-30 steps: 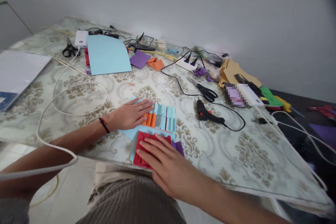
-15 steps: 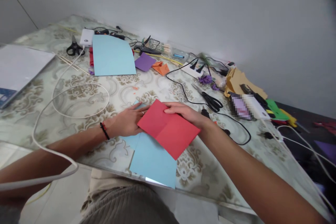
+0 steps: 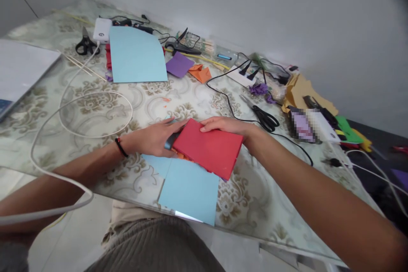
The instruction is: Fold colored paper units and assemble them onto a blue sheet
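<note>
My right hand (image 3: pixel 228 125) grips the upper right part of a folded red paper (image 3: pixel 208 146), its thumb on top and the other fingers mostly hidden. Orange and purple edges peek out from beneath the red paper. My left hand (image 3: pixel 156 138) lies at the left edge of the red paper, fingers stretched out. Beside its fingertips shows a dark bluish strip, partly hidden. Light blue paper (image 3: pixel 191 191) lies under the red paper and reaches the table's front edge.
A large light blue sheet (image 3: pixel 137 57), purple paper (image 3: pixel 179 64) and orange folded paper (image 3: pixel 200 73) lie farther back. Black-handled scissors (image 3: pixel 266 118) and a power strip (image 3: pixel 241 75) sit to the right. A white cable (image 3: pixel 60 110) loops across the left side.
The red paper, spread out with a middle crease before, now shows one narrower panel with orange and purple edges below it. My left hand has stayed beside it. The view has shifted slightly.
</note>
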The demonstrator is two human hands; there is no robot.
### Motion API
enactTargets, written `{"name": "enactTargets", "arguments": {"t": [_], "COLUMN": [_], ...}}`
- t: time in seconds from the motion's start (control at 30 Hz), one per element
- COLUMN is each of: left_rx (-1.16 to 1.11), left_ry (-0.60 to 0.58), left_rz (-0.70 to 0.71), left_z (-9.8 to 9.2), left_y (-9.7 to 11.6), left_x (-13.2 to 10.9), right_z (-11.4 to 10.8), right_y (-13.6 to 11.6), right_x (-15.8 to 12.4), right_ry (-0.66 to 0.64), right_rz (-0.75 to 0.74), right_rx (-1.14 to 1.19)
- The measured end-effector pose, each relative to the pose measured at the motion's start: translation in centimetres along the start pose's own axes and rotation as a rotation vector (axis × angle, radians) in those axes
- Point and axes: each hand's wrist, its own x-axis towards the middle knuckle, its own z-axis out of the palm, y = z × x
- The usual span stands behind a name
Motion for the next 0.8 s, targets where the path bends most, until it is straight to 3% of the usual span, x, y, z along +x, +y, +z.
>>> {"name": "enactTargets", "arguments": {"t": [0.13, 0.5, 0.8], "left_rx": [-0.072, -0.018, 0.008], "left_ry": [-0.019, -0.032, 0.099], "left_rz": [-0.067, -0.026, 0.025], "left_z": [-0.5, -0.4, 0.3], "left_y": [0.1, 0.0, 0.4], "left_x": [0.0, -0.4, 0.2], "right_z": [-0.5, -0.4, -0.4], "right_y": [-0.6, -2.5, -3.9], "right_x": [0.7, 2.5, 3.6], "right_ry": [-0.044, -0.087, -0.125], "right_rz": [0.031, 0.005, 0.003], "right_rx": [-0.104, -0.423, -0.497]}}
